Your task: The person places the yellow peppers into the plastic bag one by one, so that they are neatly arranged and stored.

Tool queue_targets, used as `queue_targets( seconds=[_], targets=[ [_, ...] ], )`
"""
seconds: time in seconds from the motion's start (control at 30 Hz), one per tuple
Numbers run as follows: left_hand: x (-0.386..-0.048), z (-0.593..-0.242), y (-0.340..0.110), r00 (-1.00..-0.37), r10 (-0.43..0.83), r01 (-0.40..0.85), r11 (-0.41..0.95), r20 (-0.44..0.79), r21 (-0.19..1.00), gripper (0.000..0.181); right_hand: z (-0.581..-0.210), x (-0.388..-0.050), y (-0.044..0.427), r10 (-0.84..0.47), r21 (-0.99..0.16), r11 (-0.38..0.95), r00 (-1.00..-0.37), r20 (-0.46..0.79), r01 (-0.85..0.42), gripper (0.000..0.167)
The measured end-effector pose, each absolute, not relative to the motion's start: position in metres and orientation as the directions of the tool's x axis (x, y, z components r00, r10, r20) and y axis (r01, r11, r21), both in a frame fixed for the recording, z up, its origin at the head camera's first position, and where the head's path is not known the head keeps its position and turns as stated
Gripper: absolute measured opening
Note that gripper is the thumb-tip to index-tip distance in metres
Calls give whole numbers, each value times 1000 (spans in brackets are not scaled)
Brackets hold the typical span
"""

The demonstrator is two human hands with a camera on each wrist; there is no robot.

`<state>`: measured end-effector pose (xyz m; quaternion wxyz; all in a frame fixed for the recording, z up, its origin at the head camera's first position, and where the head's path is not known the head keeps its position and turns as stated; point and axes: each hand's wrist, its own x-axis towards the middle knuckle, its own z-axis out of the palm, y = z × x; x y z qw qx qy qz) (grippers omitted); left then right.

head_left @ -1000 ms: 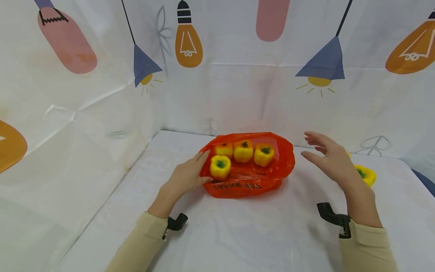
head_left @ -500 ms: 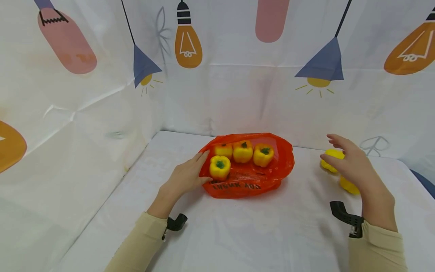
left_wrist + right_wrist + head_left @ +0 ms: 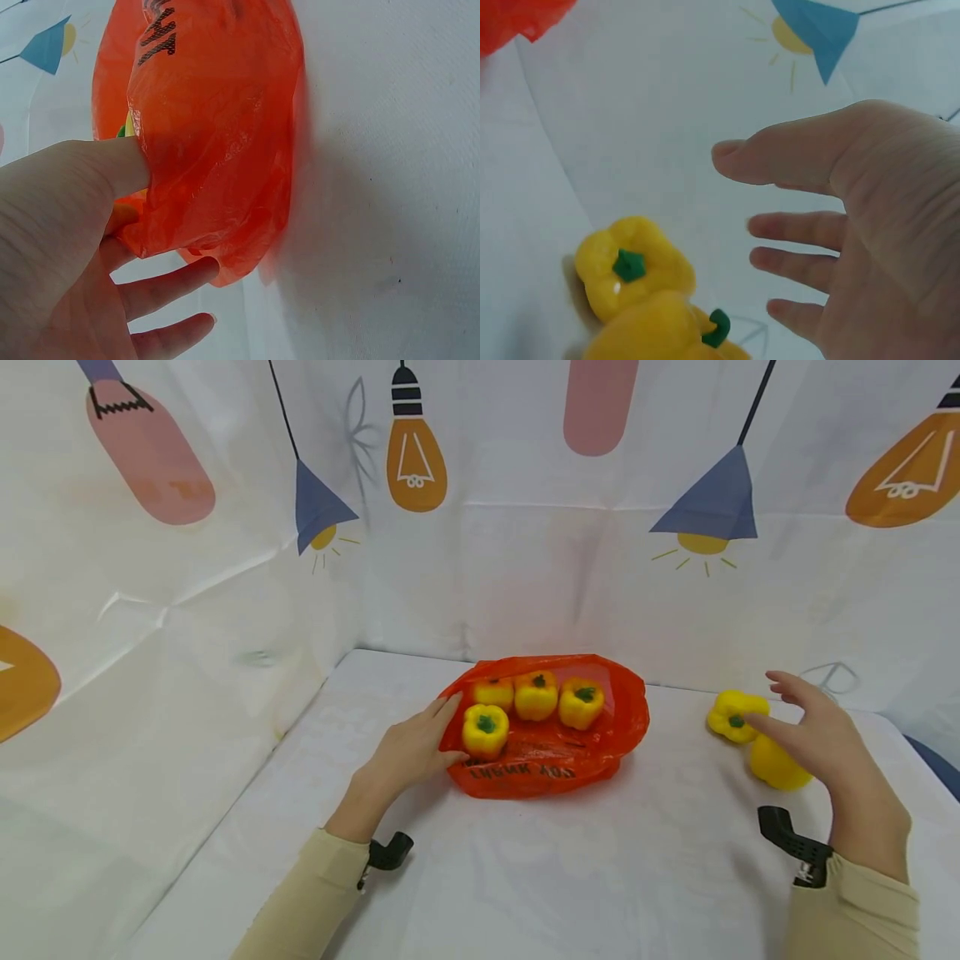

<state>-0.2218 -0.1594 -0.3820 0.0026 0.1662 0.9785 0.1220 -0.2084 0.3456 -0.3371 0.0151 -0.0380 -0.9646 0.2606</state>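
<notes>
A red plastic bag [image 3: 551, 783] with dark printed lettering lies on the table, mouth upward. Several yellow bell peppers sit inside it, among them a pepper [image 3: 485, 743] at the left and another pepper [image 3: 581, 706] at the right. My left hand [image 3: 408, 750] spreads the bag's left rim; the left wrist view shows the thumb tucked behind the plastic, two fingers extended outside. On the right, my right hand [image 3: 832, 743] hovers with fingers loosely bent, holding nothing. Near it lie two yellow peppers, the farther pepper [image 3: 630, 277] touching or overlapping the nearer pepper [image 3: 649, 334].
The white table [image 3: 570, 877] meets a white printed sheet [image 3: 525, 568] along its back edge. Another sheet side [image 3: 187, 710] rises at the left. A black wrist mount [image 3: 390, 851] sits on the left sleeve, and a similar black mount [image 3: 795, 839] on the right.
My right hand has moved rightward from beside the bag to the two loose peppers, uncovering more of them. My left hand, the bag and its peppers have stayed put.
</notes>
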Motion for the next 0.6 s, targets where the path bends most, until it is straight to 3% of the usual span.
queue_targets(
  seconds=[0.6],
  targets=[
    [-222, -382, -161, -942, 333, 332, 911, 38, 246, 93, -364, -207, 388, 40, -504, 850, -974, -224, 151, 105]
  ],
)
